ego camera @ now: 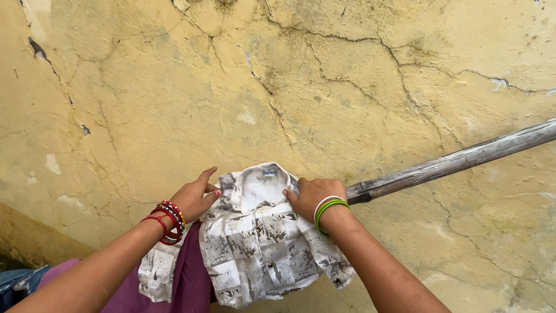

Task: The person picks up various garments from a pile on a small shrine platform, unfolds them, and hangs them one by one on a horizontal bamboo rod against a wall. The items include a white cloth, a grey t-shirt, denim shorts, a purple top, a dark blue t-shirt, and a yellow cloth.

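A small white shirt [255,243] with a grey print and dark buttons hangs front-out over a line or rail close to a cracked yellow wall. My left hand [196,197], with red bangles on the wrist, rests on the shirt's left shoulder by the collar. My right hand [310,194], with green and white bangles, presses on the right shoulder. Both hands lie flat on the cloth with fingers pointing toward the collar. A purple cloth [185,278] hangs under the shirt on the left.
The cracked, stained yellow wall [289,87] fills the view. A weathered grey wooden pole [457,162] slants from beside my right hand up to the right edge. Blue fabric [17,284] shows at the bottom left corner.
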